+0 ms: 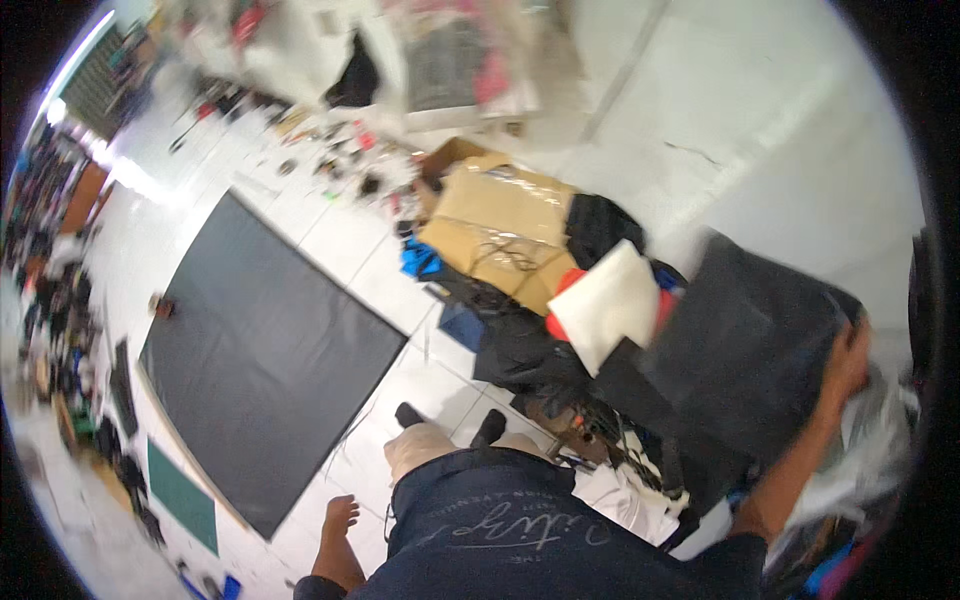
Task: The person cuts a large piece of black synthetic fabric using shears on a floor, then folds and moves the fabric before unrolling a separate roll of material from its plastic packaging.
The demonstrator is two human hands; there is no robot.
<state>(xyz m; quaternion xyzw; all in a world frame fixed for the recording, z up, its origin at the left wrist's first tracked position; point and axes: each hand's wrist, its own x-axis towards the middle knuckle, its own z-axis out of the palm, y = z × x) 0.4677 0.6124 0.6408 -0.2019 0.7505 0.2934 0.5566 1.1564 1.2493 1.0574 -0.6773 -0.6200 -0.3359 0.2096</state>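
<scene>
At the right, my right hand (pixel 848 360) grips the edge of a dark grey, flat sheet of material (pixel 750 335). The sheet is slightly blurred, and its lower part reaches over other black pieces. My left hand (pixel 342 512) hangs low beside my body, fingers loosely bent and holding nothing. Nearest to it lies a large dark sheet (pixel 270 350), spread flat on the floor. A small brown object (pixel 161 305) rests near that sheet's left edge.
A cardboard box (pixel 505 215), black cloth (pixel 530 355) and a cream-white piece (pixel 608 305) form a pile ahead. A green board (pixel 182 495) lies by the big sheet's lower left edge. Scraps (pixel 345 165) litter the white tiles; clutter lines the left wall.
</scene>
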